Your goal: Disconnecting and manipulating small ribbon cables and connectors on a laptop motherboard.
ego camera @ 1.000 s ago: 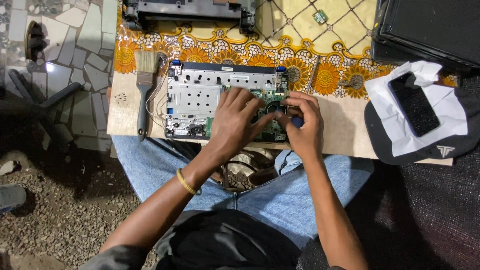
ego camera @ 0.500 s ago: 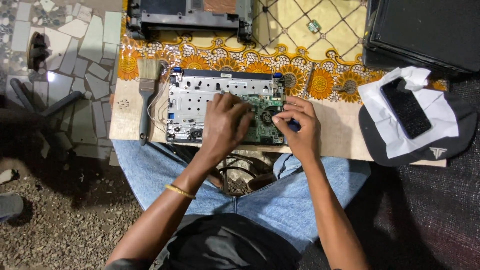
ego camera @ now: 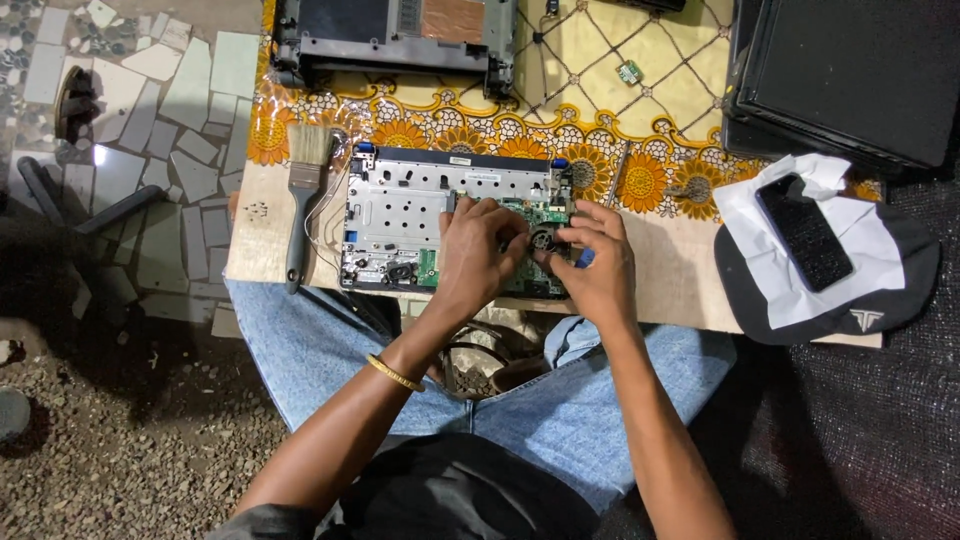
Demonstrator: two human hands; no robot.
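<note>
Fingers curled, grip unclear | left hand (ego camera: pixel 478 250), right hand (ego camera: pixel 595 265) hide fan (ego camera: pixel 543 240)

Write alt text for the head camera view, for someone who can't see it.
Seen from above, a left hand and right hand work on the green circuit board of an opened laptop chassis on a floral-clothed table; a paintbrush lies alongside.

Dark phone screen (ego camera: pixel 803 232) on white paper, right; black panel (ego camera: pixel 850 70), perhaps screen, top right.

Left of opened laptop (ego camera: pixel 420 215): paintbrush (ego camera: pixel 303 190) blocked | right: bare board (ego camera: pixel 670 270) open until cap (ego camera: pixel 830 290) with phone (ego camera: pixel 803 232) | behind: second chassis (ego camera: pixel 390 35) blocked.
</note>
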